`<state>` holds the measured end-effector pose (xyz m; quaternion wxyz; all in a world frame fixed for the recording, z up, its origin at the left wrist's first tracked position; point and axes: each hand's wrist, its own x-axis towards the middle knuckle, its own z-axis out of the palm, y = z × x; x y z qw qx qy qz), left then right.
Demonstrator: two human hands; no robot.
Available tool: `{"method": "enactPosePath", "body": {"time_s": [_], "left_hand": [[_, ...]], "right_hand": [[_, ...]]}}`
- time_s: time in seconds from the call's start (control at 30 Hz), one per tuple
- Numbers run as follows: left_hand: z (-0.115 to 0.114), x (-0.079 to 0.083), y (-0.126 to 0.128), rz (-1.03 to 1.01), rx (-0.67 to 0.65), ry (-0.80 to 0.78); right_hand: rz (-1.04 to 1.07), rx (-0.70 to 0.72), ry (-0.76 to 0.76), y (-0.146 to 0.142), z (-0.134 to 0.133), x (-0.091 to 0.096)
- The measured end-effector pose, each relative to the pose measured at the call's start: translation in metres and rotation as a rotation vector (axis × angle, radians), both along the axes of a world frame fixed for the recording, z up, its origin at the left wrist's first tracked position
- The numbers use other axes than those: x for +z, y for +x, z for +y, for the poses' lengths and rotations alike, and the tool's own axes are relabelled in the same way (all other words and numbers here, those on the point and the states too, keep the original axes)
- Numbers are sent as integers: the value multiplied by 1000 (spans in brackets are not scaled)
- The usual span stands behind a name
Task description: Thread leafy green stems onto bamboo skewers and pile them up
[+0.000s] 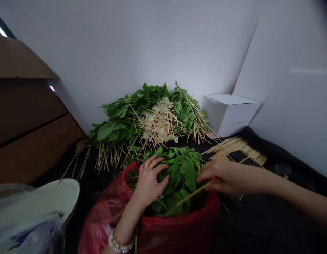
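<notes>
A red plastic bag (179, 229) in front of me is full of loose green leaves (180, 173). My left hand (150, 181), with rings and a pearl bracelet, lies spread on the leaves, fingers apart, holding nothing. My right hand (221, 176) reaches in from the right and pinches a thin bamboo skewer (193, 193) that points down-left over the bag. Behind the bag lies a big pile of leaves threaded on skewers (150, 120), with some pale white pieces in the middle.
A bundle of bare skewers (237, 146) lies on the black surface at the right. A white cardboard box (228, 113) stands against the wall. A white plate (59, 195) and a clear plastic bag (20, 225) sit at the lower left. Wooden panels rise at the left.
</notes>
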<state>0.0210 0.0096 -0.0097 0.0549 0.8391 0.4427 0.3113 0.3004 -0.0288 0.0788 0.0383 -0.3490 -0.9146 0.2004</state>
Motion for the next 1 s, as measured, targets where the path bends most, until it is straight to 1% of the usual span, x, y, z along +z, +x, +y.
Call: {"method": "enactPosePath", "body": {"time_s": [0.07, 0.1, 0.2, 0.27, 0.3, 0.4, 0.5, 0.57, 0.6, 0.67, 0.73, 0.8, 0.83, 0.87, 0.9, 0.93, 1.0], "left_hand": [[1, 0, -1, -25, 4, 1], [1, -1, -1, -30, 3, 2], [2, -1, -1, -23, -4, 13], [2, 0, -2, -21, -9, 14], [2, 0, -2, -20, -11, 8], [2, 1, -2, -3, -18, -46], [1, -1, -4, 34, -30, -136], [1, -1, -4, 38, -35, -168], [2, -1, -5, 18, -35, -169], [3, 2, -6, -78, -28, -138], [4, 6, -7, -240, 8, -68], [4, 12, -8, -420, 60, -10], [4, 14, -9, -514, 82, -18], [3, 16, -9, -607, 95, -62], [2, 17, -8, -697, 96, -141], [1, 18, -8, -782, 83, -248], [-1, 18, -6, -923, 25, -482]], "right_hand": [[120, -67, -16, 3, 16, 9], [169, -98, 10, 2, 25, 10], [217, -126, 144, -15, 53, 0], [155, -149, 223, -32, 68, -14], [105, -183, 256, -41, 74, -21], [-88, -218, 290, -57, 84, -43], [-165, -195, 258, -54, 87, -57], [-178, -196, 248, -44, 89, -59], [-173, -208, 251, -38, 90, -57], [-144, -253, 273, -28, 93, -48], [-92, -295, 307, -25, 93, -34], [15, -298, 347, -29, 89, -23], [115, -274, 368, -34, 85, -20], [214, -237, 387, -40, 80, -18], [293, -194, 405, -47, 74, -19], [346, -159, 436, -55, 68, -22], [380, -125, 498, -69, 56, -31]]}}
